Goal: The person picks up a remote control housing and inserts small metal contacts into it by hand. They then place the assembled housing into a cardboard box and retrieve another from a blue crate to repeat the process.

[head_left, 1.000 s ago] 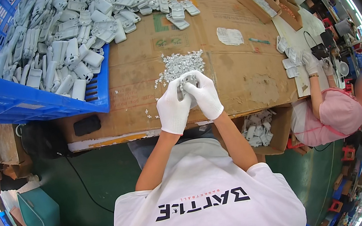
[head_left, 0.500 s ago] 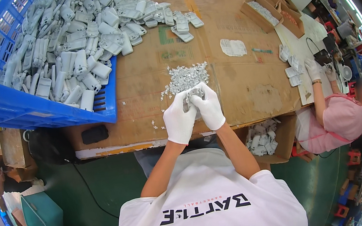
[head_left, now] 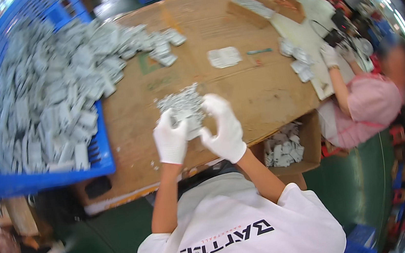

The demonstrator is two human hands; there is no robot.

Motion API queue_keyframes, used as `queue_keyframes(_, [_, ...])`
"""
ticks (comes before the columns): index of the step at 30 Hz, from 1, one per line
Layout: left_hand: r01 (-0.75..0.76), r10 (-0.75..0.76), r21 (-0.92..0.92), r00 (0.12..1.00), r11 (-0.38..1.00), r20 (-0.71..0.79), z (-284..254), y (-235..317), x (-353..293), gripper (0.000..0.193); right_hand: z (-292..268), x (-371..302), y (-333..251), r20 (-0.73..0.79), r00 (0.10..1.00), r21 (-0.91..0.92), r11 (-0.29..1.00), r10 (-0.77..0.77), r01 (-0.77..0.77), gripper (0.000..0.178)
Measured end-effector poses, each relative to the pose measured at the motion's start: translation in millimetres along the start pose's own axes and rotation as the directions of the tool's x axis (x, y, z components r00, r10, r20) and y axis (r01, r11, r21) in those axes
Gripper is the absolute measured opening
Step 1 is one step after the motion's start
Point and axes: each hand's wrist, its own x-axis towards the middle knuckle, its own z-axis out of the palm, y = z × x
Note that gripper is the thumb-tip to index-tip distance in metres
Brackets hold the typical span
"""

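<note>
My left hand (head_left: 170, 140), in a white glove, is at the near left side of a heap of small pale-grey plastic pieces (head_left: 180, 100). Its thumb and curled fingers stand apart, with grey bits showing in the gap. My right hand (head_left: 224, 129), gloved too, is open at the heap's right side, its thumb spread from its bent fingers. Between the two hands is a pale-grey plastic casing (head_left: 193, 125), close to my left thumb. Motion blur hides whether the left fingertips touch it.
A blue crate (head_left: 44, 181) full of grey casings (head_left: 53, 95) spills onto the cardboard-covered table (head_left: 260, 95). Paper (head_left: 224, 57) and a teal pen (head_left: 259, 51) lie beyond. An open carton (head_left: 309, 142) stands below the edge; a co-worker (head_left: 363, 88) sits at the right.
My hands were together around a grey casing; now they are parted, the left on the near left and the right on the right of the heap. The whole view has shifted and turned.
</note>
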Motion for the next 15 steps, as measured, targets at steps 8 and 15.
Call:
queue_keyframes(8, [-0.040,0.076,-0.098,0.913,0.994,0.402,44.2,16.2,41.3,0.043,-19.5,-13.9,89.3,0.259,0.966,-0.500,0.852,-0.025,0.156,0.012])
queue_keyframes(15, [0.200,0.374,0.966,0.893,0.164,-0.249,-69.4,-42.5,178.6,0.052,-167.7,82.3,291.9,0.086,0.974,-0.934,0.356,0.208,0.006,0.016])
